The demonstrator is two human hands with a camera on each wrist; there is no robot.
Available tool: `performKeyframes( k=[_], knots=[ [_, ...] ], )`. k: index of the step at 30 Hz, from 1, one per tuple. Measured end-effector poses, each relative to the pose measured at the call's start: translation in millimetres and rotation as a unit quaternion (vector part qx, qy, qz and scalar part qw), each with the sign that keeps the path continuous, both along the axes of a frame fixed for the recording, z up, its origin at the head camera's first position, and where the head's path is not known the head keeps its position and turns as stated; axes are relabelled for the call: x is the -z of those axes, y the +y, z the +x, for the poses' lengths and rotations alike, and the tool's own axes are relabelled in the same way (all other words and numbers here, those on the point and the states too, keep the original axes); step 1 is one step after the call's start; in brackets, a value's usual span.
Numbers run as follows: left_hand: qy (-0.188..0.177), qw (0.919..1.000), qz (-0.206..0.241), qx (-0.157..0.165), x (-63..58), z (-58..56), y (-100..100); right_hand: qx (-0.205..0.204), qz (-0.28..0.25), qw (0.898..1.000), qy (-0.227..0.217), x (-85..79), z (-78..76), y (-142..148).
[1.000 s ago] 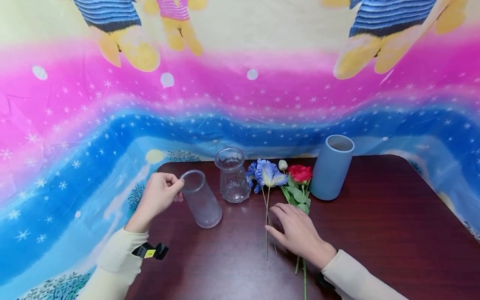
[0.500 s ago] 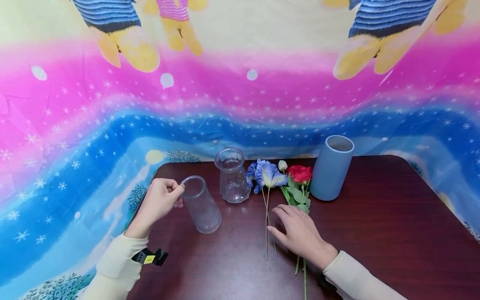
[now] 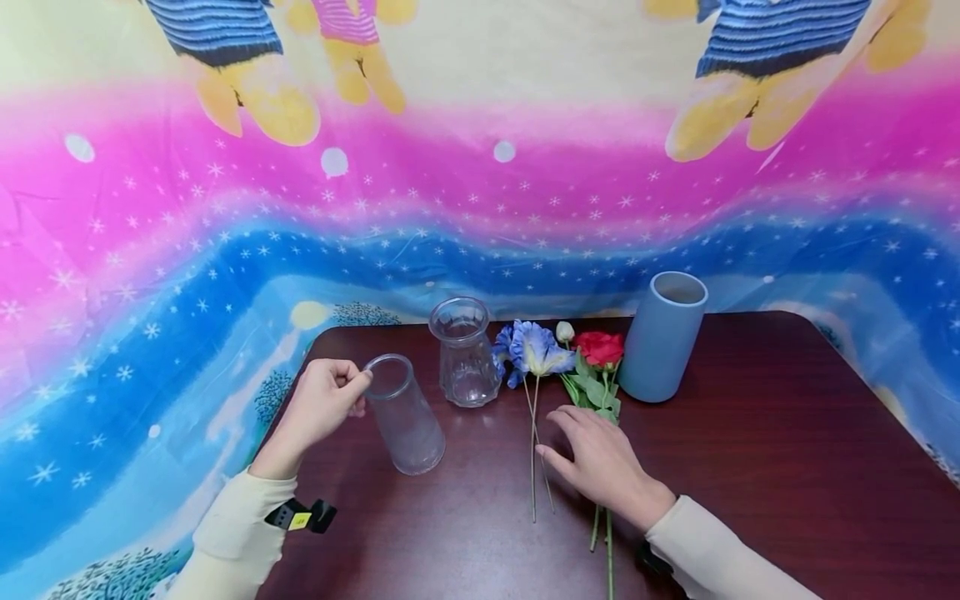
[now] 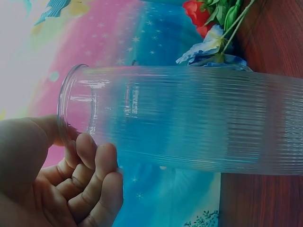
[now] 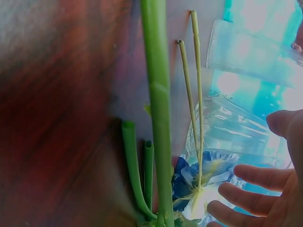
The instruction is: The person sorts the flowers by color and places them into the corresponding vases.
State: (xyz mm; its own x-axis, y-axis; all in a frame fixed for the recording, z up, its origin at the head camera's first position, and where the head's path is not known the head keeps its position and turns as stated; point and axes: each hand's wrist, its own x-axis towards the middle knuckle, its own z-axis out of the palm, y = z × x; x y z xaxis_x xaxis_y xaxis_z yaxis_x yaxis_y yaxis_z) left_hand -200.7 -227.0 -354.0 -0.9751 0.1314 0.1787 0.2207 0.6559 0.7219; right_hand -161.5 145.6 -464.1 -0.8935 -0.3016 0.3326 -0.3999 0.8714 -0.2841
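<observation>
My left hand (image 3: 326,404) pinches the rim of a tall ribbed glass vase (image 3: 408,425) between thumb and fingers. In the left wrist view the thumb lies outside the rim of the vase (image 4: 180,118), with the fingers bent against it. My right hand (image 3: 603,458) hovers over the flower stems with relaxed, spread fingers, holding nothing. Close to its thumb lie two blue flowers (image 3: 538,348) on thin crossed stems. Partly under the hand is a red rose (image 3: 600,346) with green leaves, and a white bud (image 3: 565,332) beside it. Thick green stems (image 5: 161,113) cross the right wrist view.
A flared clear glass vase (image 3: 468,367) stands behind, between the ribbed vase and the blue flowers. At the back right is a grey-blue vase (image 3: 663,342). The dark wooden table (image 3: 787,467) ends at a printed cloth backdrop (image 3: 480,208).
The ribbed glass vase has come slightly toward me, with my left hand on its rim moving a little the same way. My right hand has barely shifted; the flowers lie as before.
</observation>
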Motion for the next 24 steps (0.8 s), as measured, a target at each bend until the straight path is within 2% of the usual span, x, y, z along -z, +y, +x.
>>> performKeyframes(
  k=[8, 13, 20, 24],
  knots=[
    [0.005, 0.9998, 0.018, 0.009, 4.9, -1.4, 0, 0.015, -0.018, 1.000, -0.020, -3.6, -8.8, -2],
    [0.008, 0.9994, 0.025, 0.021, 7.5, -3.6, -1, 0.034, -0.037, 0.997, -0.056, -5.4, -18.0, -3],
    [0.004, 0.9992, 0.034, 0.022, 7.2, -2.8, -1, 0.045, -0.052, 0.989, -0.130, -6.9, -27.9, -10],
    [0.005, 0.9992, 0.033, 0.023, 7.9, -2.6, -1, 0.042, -0.051, 0.987, -0.147, -10.5, -31.6, -17]
  ],
)
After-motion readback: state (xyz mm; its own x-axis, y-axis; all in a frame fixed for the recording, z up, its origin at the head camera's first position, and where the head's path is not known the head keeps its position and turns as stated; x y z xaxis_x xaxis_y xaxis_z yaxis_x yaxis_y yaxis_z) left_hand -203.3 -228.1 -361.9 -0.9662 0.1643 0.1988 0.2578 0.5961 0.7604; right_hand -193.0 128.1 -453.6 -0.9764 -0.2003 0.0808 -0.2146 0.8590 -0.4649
